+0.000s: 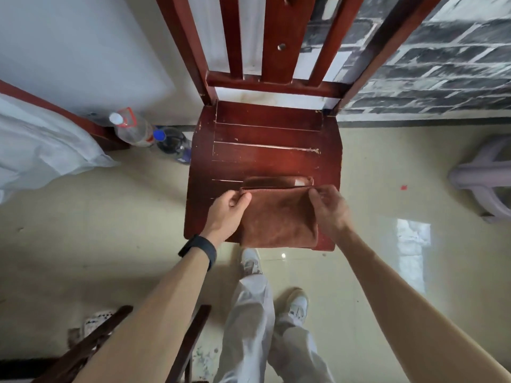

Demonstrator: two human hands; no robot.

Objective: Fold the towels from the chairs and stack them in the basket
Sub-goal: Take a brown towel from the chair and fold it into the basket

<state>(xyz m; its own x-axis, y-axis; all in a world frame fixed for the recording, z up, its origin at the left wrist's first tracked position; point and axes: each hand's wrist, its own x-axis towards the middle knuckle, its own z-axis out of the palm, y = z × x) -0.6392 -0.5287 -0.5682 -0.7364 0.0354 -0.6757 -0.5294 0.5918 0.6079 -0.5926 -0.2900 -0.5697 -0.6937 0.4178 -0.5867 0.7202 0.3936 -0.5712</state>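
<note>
One brown towel (pixel 279 217) lies folded on the front half of a red-brown wooden chair (pixel 265 150), its near edge hanging just over the seat's front rim; a narrower strip of the same cloth (with a pale tag at its right end) shows beyond the upper fold. The left hand (pixel 225 210) pinches the far left corner of the top layer between thumb and curled fingers; the right hand (pixel 330 210) pinches the far right corner in the same way, fingers bent over the edge. A black wristband (pixel 197 251) sits on the left wrist.

The back half of the seat is bare wood; nothing lies between the hands and the towel. On the floor just left of the chair stand two bottles: a clear bottle (pixel 132 128) with a white cap and a dark bottle (pixel 172 143) with a blue cap, touching or nearly so. Further left hangs a white sheet (pixel 41 145); well to the right stands one pale lilac plastic stool (pixel 481 175). Part of a second, darker chair (pixel 91 346) shows at the lower left, under the left forearm; two white shoes (pixel 297 304) stand below the seat.
</note>
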